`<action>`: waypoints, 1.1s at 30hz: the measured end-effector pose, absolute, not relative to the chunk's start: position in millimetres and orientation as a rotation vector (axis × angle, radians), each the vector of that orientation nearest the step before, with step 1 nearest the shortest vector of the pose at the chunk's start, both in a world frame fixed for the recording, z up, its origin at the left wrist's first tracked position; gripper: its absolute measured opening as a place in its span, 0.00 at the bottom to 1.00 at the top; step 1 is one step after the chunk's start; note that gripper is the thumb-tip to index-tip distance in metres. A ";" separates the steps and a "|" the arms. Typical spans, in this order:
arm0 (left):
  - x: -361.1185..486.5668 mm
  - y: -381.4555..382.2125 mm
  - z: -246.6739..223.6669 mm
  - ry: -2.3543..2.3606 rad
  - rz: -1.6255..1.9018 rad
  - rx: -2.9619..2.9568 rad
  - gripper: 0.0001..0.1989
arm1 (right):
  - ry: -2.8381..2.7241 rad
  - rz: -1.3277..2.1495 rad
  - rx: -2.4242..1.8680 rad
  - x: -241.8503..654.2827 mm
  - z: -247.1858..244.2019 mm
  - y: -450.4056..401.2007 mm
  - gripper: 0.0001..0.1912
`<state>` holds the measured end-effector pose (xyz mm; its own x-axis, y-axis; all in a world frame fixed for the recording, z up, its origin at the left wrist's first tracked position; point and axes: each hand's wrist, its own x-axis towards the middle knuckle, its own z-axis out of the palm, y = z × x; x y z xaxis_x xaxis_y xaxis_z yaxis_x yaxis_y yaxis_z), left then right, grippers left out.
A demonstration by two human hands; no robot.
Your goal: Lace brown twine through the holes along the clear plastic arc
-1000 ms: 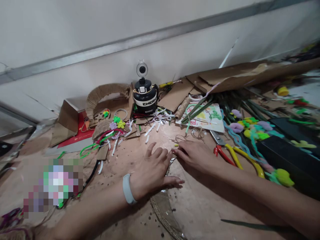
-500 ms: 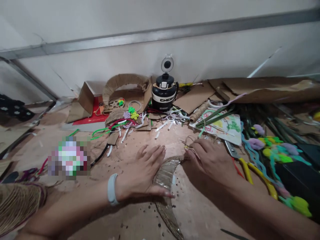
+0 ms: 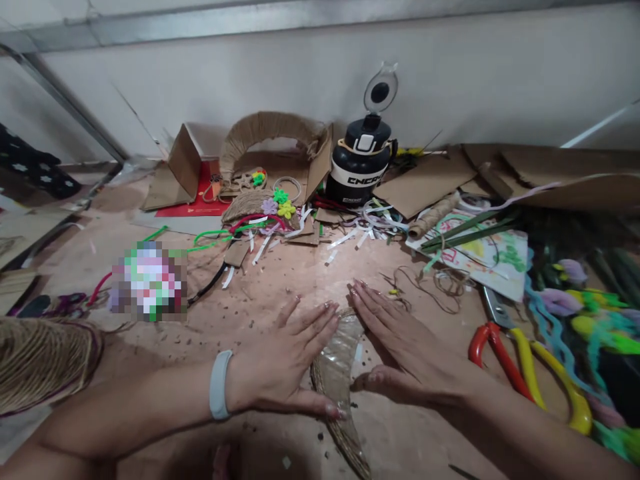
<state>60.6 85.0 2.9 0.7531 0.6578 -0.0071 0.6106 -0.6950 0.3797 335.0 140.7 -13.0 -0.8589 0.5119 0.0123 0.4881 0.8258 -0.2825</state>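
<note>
A crescent-shaped piece (image 3: pixel 336 363) lies on the table, brown and shiny in the middle, with twine along its left edge. My left hand (image 3: pixel 287 357) rests flat on its left side, fingers spread and thumb across the piece. On the other side my right hand (image 3: pixel 400 347) lies flat, fingers stretched out, the fingertips at the crescent's upper end. Nothing is held in either hand. A thin loose string (image 3: pixel 423 288) runs over the table beyond my right hand.
Scissors with yellow handles (image 3: pixel 565 383) and a red-handled tool (image 3: pixel 505 360) lie at the right. Behind stand a black bottle (image 3: pixel 361 160) and a wrapped arch (image 3: pixel 270 127). A twine bundle (image 3: pixel 45 360) is at the left.
My right hand has let go of the string and now lies flat with its fingers extended. My left hand stays on the crescent. The view has shifted, and more of the red handles shows.
</note>
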 end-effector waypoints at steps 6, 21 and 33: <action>57.3 85.8 11.9 0.993 0.249 2.512 0.59 | -2.523 0.637 -0.955 341.8 0.8 154.7 0.33; 40.6 77.1 10.5 1.167 0.273 2.546 0.59 | -2.658 0.302 -1.012 340.9 -7.5 161.4 0.27; 56.0 107.8 18.9 1.177 0.210 2.503 0.36 | -2.492 -0.040 -0.927 356.0 -19.3 178.6 0.14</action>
